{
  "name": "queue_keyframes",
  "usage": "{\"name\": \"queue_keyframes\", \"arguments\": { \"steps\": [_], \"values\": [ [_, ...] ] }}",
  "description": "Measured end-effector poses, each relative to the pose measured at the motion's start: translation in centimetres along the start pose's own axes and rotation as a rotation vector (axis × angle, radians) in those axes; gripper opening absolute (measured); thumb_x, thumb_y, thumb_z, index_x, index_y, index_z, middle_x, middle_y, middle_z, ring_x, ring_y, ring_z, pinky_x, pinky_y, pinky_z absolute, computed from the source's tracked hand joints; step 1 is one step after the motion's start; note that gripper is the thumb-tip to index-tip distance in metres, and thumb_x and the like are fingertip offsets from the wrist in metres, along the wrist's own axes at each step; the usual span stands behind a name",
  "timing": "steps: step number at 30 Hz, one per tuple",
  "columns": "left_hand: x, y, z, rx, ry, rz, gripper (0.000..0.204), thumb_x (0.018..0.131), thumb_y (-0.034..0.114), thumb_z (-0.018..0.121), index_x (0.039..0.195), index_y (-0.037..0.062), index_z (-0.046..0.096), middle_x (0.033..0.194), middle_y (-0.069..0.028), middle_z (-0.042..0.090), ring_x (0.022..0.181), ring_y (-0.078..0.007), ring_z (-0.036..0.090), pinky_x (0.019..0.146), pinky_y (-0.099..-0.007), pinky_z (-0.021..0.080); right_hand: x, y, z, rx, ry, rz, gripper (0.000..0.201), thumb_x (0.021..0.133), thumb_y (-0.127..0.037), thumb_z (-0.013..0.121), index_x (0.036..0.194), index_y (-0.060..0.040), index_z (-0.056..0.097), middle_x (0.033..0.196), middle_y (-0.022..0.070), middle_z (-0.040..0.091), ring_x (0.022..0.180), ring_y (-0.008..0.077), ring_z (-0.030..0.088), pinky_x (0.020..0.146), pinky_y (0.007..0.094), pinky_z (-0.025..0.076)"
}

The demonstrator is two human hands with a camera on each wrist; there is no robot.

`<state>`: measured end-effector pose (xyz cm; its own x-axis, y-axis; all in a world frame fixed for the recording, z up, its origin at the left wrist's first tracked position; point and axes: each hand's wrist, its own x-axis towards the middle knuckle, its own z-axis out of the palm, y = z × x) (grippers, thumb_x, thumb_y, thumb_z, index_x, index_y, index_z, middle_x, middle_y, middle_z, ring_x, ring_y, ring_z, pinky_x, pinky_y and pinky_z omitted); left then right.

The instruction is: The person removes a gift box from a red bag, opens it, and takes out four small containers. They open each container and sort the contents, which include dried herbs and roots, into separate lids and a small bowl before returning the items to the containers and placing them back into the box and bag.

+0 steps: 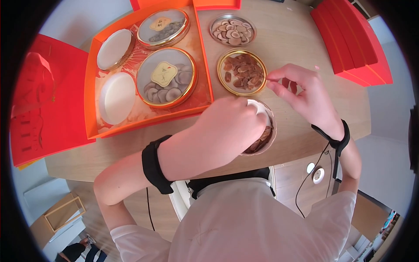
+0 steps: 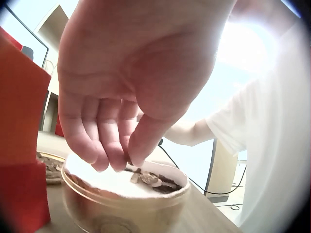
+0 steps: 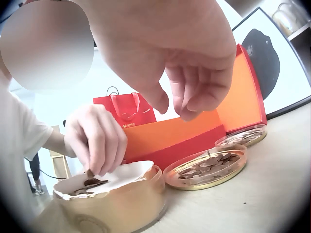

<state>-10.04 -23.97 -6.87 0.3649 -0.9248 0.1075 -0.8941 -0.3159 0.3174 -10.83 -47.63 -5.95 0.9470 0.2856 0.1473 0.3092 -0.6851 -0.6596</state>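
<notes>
My left hand (image 1: 235, 124) reaches over a round gold tub (image 3: 121, 204) with a pale inside. Thumb and fingertips pinch a small brown dried slice (image 3: 89, 173) at its opening. Other dark slices (image 2: 167, 183) lie within the tub. Beyond it is a shallow gold-rimmed dish (image 1: 220, 83) of reddish-brown dried slices (image 1: 244, 72). My right hand (image 1: 307, 89) hovers beside and above that dish, fingers bent. In the right wrist view a gap shows between its thumb and fingertips, with no slice visible there.
A second dish (image 1: 211, 31) of pale round slices stands farther back. At left, an orange gift box (image 1: 150, 120) holds labelled round tubs (image 1: 166, 78) and white round containers (image 1: 118, 98). A red bag (image 1: 52, 96) stands left of it, and red boxes (image 1: 345, 39) back right.
</notes>
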Motion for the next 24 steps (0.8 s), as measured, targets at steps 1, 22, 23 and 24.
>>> {"name": "queue_keyframes", "arguments": {
  "steps": [1, 22, 23, 24],
  "values": [
    [0.6, -0.1, -0.1, 0.063, 0.065, -0.035, 0.009, 0.077, 0.005, 0.066, 0.085, 0.0032, 0.062, 0.079, -0.0087, 0.061, 0.081, -0.0276, 0.065, 0.07, -0.0387, 0.054, -0.5, 0.0, -0.1, -0.013, -0.016, 0.013, 0.015, 0.091, -0.009, 0.074, 0.105, -0.0022, 0.074, 0.091, 0.0085, 0.073, 0.065, 0.0179, 0.061, 0.057, 0.0296, 0.048],
    [-0.6, 0.3, 0.8, -0.105, -0.282, 0.009, 0.012, 0.079, 0.006, 0.069, 0.088, -0.0009, 0.067, 0.086, -0.0124, 0.066, 0.087, -0.0292, 0.065, 0.075, -0.0395, 0.054, -3.2, -1.5, 1.7, -0.23, -0.656, -0.075, 0.021, 0.087, -0.017, 0.077, 0.099, -0.0082, 0.062, 0.092, 0.0072, 0.067, 0.084, 0.0297, 0.068, 0.071, 0.0426, 0.052],
    [-0.6, 0.3, 0.8, -0.111, -0.288, 0.011, 0.01, 0.079, 0.005, 0.069, 0.087, -0.0007, 0.067, 0.084, -0.0121, 0.066, 0.087, -0.0289, 0.065, 0.075, -0.0393, 0.053, -3.2, -1.5, 1.7, -0.218, -0.655, -0.078, 0.02, 0.087, -0.017, 0.077, 0.097, -0.0082, 0.062, 0.092, 0.0071, 0.067, 0.084, 0.0297, 0.068, 0.071, 0.0426, 0.052],
    [-0.6, 0.3, 0.8, -0.117, -0.294, 0.013, 0.009, 0.078, 0.005, 0.069, 0.086, -0.0004, 0.067, 0.082, -0.0117, 0.065, 0.086, -0.0287, 0.065, 0.074, -0.0392, 0.053, -3.3, -1.4, 1.7, -0.206, -0.653, -0.081, 0.019, 0.087, -0.016, 0.077, 0.095, -0.0081, 0.062, 0.092, 0.007, 0.068, 0.084, 0.0296, 0.068, 0.071, 0.0427, 0.052]
  ]
}}
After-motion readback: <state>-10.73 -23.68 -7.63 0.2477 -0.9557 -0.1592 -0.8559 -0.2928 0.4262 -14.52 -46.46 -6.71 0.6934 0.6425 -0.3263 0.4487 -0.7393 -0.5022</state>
